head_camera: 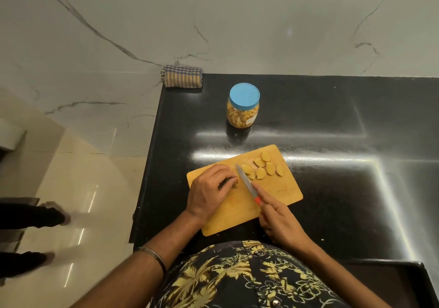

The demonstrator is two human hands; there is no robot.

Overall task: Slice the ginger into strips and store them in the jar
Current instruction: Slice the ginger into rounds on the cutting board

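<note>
Head view: I'm mid-slicing. My left hand point(210, 189) fingers curl, pinching ginger point(236, 182) on the cutting board point(280, 189) near the counter's front edge; right hand point(276, 219) grips the knife point(247, 183). Next, strips; the jar point(243, 105) stays lidded behind.

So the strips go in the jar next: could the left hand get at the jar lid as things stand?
Probably yes. The jar stands beyond the cutting board with bare counter between, lid on. But the left hand is curled on ginger beside the knife.

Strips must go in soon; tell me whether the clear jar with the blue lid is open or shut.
Shut. The clear plastic jar stands upright on the black counter, its round blue lid seated squarely on top.
</note>
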